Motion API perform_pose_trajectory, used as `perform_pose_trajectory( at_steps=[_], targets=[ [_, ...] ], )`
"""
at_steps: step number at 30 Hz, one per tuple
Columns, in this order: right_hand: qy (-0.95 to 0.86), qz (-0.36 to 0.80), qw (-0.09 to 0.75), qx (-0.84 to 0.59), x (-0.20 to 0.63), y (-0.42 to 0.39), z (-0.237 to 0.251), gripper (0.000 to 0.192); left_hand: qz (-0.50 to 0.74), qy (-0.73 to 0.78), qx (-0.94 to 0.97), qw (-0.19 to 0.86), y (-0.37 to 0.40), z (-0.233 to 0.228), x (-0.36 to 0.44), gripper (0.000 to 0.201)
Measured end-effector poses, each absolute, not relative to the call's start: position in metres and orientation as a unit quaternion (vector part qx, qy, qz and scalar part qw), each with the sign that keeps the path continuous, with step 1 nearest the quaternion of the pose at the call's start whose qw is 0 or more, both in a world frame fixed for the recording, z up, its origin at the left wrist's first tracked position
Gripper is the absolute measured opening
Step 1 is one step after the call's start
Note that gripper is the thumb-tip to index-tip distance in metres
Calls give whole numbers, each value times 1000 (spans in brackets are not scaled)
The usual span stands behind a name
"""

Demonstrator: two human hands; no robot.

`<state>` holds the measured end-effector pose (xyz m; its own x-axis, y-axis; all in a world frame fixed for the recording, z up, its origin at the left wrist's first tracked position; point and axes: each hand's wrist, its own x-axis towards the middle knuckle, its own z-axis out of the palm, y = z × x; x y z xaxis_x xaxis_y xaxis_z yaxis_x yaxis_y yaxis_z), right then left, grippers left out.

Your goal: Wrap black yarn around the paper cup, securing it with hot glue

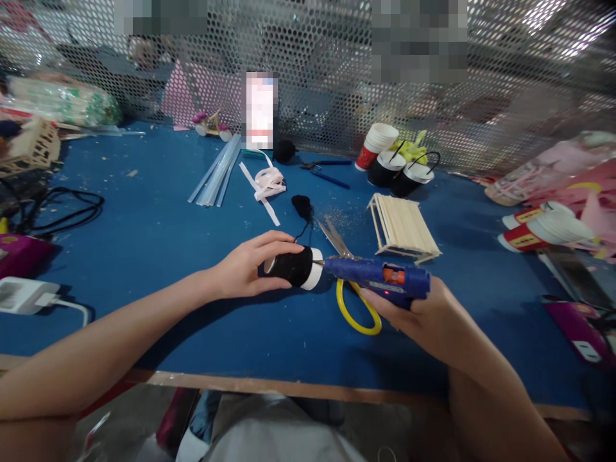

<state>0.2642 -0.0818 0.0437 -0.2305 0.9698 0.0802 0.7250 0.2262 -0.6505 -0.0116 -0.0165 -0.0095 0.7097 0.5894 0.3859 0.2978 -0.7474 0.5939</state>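
Fingers of the left hand wrap the black-covered cup lying mid-counter, while at its 3 o'clock the right hand grips the blue glue gun, whose nozzle should, I judge, touch the rim lightly, above the scissors.

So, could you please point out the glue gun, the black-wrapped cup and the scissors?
glue gun (380, 277): head view, blue barrel.
black-wrapped cup (294, 266): head view, black side.
scissors (355, 316): head view, yellow handle loop.
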Motion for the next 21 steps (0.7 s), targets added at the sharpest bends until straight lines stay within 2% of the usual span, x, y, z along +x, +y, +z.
perform_pose_trajectory(
  at_steps=[7, 14, 21],
  targets=[
    [-768, 182, 244, -564, 262, -79, 46, 27, 288, 238, 900, 224, -16, -9, -12, 47],
    [-819, 88, 213, -526, 275, -75, 41, 18, 279, 231, 911, 197, -16, -10, -13, 42],
    [-826, 66, 209, -520, 276, -74, 40, 19, 277, 225, 915, 188, -17, -10, -12, 41]
  ],
)
